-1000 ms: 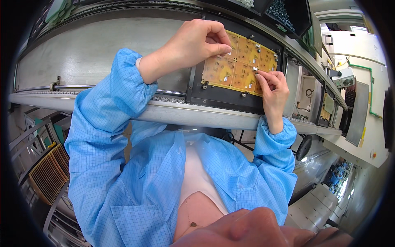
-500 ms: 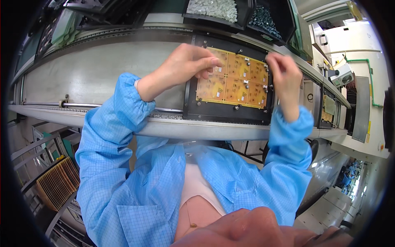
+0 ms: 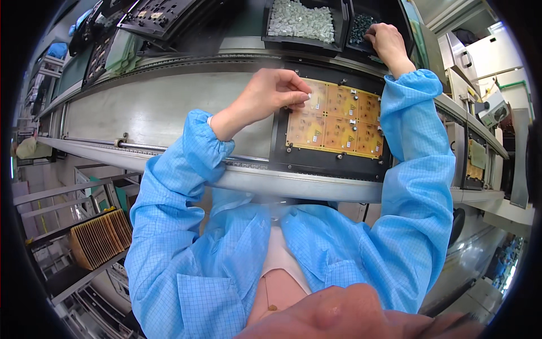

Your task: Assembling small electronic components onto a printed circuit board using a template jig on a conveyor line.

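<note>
A yellow-orange circuit board panel [image 3: 333, 125] lies in a black carrier frame [image 3: 316, 163] on the conveyor line. Above its upper left corner is my left hand [image 3: 270, 95], thumb and forefinger pinched on a small white part [image 3: 308, 96]. My right hand [image 3: 388, 44] reaches past the panel into a black bin of small dark blue-green parts [image 3: 359, 27]. Its fingers are drawn together at the parts; whatever is between the fingertips is hidden. Several small white parts [image 3: 353, 122] stand on the panel's middle and right sections.
Beside the dark parts is a black bin heaped with white plastic parts [image 3: 299, 21]. The conveyor's front rail [image 3: 254, 182] runs between me and the panel. Black trays [image 3: 164, 20] sit at the far left. A rack of upright brown boards [image 3: 100, 240] stands at lower left.
My right hand has moved from the panel's right edge up and away to the dark parts bin. My left hand stays pinched over the panel's upper left. The whole view has shifted somewhat.
</note>
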The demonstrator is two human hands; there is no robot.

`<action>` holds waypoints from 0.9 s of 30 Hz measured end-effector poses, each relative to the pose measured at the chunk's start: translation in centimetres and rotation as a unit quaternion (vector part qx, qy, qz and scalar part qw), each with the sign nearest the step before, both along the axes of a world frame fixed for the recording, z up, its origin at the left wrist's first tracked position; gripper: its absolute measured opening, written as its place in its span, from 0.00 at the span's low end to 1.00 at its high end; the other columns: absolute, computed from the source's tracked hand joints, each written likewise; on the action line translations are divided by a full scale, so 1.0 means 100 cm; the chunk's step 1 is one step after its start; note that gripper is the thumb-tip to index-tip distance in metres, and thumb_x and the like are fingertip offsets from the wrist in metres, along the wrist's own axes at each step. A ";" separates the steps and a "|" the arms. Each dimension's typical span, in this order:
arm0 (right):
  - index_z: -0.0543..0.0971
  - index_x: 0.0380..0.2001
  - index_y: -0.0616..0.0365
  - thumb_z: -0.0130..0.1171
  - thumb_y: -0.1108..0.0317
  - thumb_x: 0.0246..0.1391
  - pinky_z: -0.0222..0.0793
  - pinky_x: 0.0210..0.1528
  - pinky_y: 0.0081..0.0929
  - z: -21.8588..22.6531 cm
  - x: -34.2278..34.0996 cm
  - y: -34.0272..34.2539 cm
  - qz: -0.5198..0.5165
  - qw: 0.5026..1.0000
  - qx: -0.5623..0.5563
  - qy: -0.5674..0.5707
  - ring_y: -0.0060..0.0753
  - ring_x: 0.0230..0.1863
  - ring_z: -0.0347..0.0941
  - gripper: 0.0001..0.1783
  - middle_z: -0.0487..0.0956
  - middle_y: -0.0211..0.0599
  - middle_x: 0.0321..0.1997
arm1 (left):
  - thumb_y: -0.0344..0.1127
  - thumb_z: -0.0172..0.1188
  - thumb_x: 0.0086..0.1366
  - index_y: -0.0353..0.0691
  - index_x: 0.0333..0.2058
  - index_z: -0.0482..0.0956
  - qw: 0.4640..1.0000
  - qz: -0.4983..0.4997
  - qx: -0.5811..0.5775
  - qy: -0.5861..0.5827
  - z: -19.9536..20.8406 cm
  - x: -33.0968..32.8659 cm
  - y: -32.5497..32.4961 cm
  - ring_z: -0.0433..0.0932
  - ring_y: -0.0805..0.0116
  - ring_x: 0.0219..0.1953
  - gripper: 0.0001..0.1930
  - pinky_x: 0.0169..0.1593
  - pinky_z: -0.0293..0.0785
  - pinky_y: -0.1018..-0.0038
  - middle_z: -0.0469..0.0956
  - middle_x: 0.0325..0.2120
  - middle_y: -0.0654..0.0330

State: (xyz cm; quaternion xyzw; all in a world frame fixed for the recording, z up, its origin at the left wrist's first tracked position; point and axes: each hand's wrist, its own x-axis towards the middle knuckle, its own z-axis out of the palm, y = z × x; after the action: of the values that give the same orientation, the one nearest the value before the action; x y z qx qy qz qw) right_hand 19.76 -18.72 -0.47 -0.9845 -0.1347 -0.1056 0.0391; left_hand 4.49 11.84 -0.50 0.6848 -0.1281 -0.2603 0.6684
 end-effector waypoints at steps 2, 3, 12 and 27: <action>0.86 0.34 0.56 0.65 0.64 0.52 0.75 0.46 0.40 0.003 -0.004 0.001 0.000 1.000 0.022 -0.016 0.51 0.40 0.80 0.09 0.84 0.46 0.34 | 0.29 0.66 0.61 0.35 0.34 0.83 0.987 0.037 0.123 -0.092 0.001 0.004 -0.004 0.81 0.74 0.33 0.05 0.36 0.77 0.77 0.82 0.31 0.61; 0.86 0.33 0.56 0.66 0.63 0.52 0.75 0.45 0.40 0.005 -0.006 0.001 0.001 0.999 0.038 -0.032 0.50 0.39 0.80 0.09 0.84 0.45 0.34 | 0.29 0.66 0.61 0.35 0.34 0.83 0.987 0.035 0.127 -0.094 0.001 0.007 -0.008 0.81 0.74 0.33 0.05 0.36 0.77 0.77 0.82 0.31 0.61; 0.86 0.36 0.53 0.65 0.62 0.53 0.76 0.46 0.37 0.004 -0.022 -0.009 0.051 0.976 0.198 -0.075 0.45 0.39 0.82 0.10 0.84 0.42 0.35 | 0.37 0.66 0.54 0.48 0.28 0.87 0.791 0.053 0.334 -0.510 -0.025 0.033 -0.040 0.78 0.61 0.37 0.04 0.40 0.71 0.64 0.80 0.28 0.64; 0.83 0.43 0.61 0.63 0.69 0.59 0.73 0.43 0.17 0.026 -0.117 0.011 0.116 0.907 0.395 0.087 0.19 0.38 0.77 0.11 0.84 0.31 0.37 | 0.39 0.61 0.57 0.50 0.29 0.87 0.780 0.032 0.390 -0.489 -0.035 0.037 -0.051 0.76 0.60 0.41 0.07 0.46 0.68 0.63 0.80 0.31 0.65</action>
State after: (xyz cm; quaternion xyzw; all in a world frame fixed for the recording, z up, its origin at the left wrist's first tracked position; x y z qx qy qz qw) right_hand 8.05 -17.62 2.11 -0.8711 -0.1915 -0.0592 0.4484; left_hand 8.20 6.72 -3.98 0.9260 -0.3033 0.1029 0.1998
